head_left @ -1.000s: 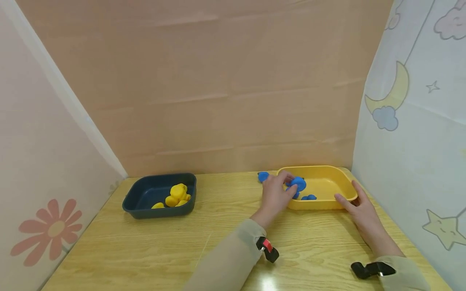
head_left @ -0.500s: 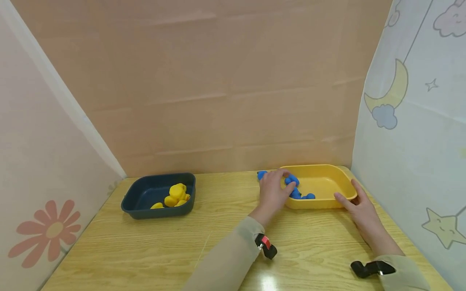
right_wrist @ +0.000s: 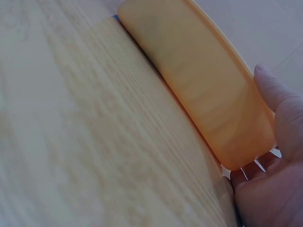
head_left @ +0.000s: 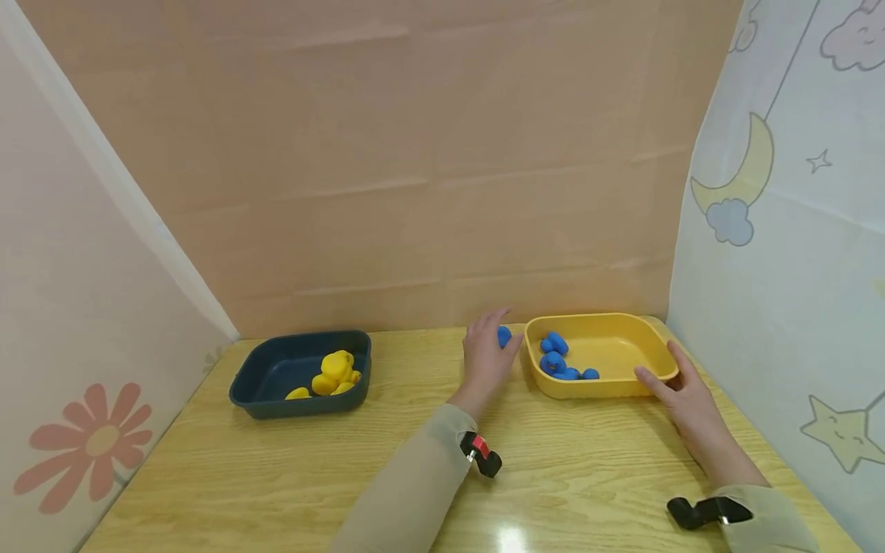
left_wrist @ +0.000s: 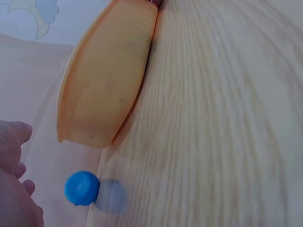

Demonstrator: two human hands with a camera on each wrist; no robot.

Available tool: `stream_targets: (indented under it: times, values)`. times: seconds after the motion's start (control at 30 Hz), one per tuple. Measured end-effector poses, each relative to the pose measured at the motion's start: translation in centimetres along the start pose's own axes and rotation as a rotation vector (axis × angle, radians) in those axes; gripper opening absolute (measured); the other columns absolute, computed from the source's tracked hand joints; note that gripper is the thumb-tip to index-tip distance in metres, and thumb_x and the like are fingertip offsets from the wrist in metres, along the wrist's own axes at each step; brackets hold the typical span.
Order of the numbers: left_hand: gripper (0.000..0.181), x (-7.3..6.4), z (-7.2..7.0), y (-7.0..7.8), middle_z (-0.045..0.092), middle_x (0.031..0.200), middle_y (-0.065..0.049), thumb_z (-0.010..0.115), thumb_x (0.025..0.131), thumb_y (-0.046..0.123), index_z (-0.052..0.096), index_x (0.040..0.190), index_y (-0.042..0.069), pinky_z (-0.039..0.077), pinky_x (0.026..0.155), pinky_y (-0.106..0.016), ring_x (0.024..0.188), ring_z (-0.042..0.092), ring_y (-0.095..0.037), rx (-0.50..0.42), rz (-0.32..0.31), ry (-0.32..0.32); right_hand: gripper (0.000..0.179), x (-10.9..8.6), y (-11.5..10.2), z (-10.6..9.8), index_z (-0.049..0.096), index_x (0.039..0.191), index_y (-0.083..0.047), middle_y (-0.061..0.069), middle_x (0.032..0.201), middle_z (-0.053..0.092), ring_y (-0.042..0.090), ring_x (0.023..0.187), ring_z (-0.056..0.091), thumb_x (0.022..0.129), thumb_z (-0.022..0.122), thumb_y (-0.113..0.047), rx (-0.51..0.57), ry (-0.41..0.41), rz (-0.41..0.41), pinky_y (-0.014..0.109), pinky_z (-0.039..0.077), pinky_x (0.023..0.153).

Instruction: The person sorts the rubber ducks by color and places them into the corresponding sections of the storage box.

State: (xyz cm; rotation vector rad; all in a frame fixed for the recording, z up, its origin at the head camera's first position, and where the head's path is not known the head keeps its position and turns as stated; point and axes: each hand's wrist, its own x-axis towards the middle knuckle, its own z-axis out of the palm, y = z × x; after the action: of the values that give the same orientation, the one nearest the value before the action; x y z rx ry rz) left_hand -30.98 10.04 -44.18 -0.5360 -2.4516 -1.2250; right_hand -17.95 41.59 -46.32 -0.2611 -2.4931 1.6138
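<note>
My left hand point(head_left: 486, 357) reaches beside a small blue toy duck point(head_left: 505, 336) on the table, left of the yellow tray point(head_left: 588, 390). In the left wrist view the fingers point(left_wrist: 16, 163) are spread and stay apart from that duck, whose round base point(left_wrist: 82, 188) faces the camera. Several blue ducks point(head_left: 554, 362) lie in the tray's left end. My right hand point(head_left: 691, 407) grips the tray's right end, thumb at the rim and fingers against the outer wall, as the right wrist view shows of the tray side point(right_wrist: 203, 85).
A dark blue tray point(head_left: 304, 408) stands at the table's left, with several yellow toy ducks point(head_left: 337, 366) in its right part. Wood-grain table point(head_left: 276, 476) stretches in front. A brown cloth point(head_left: 429, 169) hangs behind, and printed white sheets point(head_left: 781, 269) flank both sides.
My left hand has let go of a blue duck in the yellow tray and moved left, out over the duck on the table. The right hand stays on the tray.
</note>
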Motion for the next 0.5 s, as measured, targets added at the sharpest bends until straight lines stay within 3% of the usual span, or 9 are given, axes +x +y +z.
stream_targets:
  times: [0.33, 0.5]
  values:
    - [0.055, 0.5, -0.8, -2.4, 0.062, 0.156, -0.007, 0.081, 0.104, 0.023, 0.063, 0.156, 0.015, 0.042, 0.119, -0.059, 0.146, 0.052, -0.036, -0.033, -0.054, 0.015, 0.103, -0.1, 0.0, 0.1, -0.015, 0.176, -0.025, 0.026, 0.182, -0.001, 0.052, 0.157, 0.022, 0.113, 0.063, -0.049, -0.001, 0.007, 0.004, -0.002, 0.030, 0.087]
    - [0.054, 0.7, -0.6, -3.1, 0.060, 0.157, -0.005, 0.079, 0.106, 0.025, 0.062, 0.157, 0.016, 0.041, 0.121, -0.057, 0.148, 0.051, -0.033, -0.018, -0.095, -0.015, 0.104, -0.1, 0.2, 0.1, -0.016, 0.176, -0.025, 0.025, 0.182, -0.004, 0.053, 0.160, 0.019, 0.113, 0.063, -0.049, 0.007, 0.003, 0.005, -0.003, 0.030, 0.088]
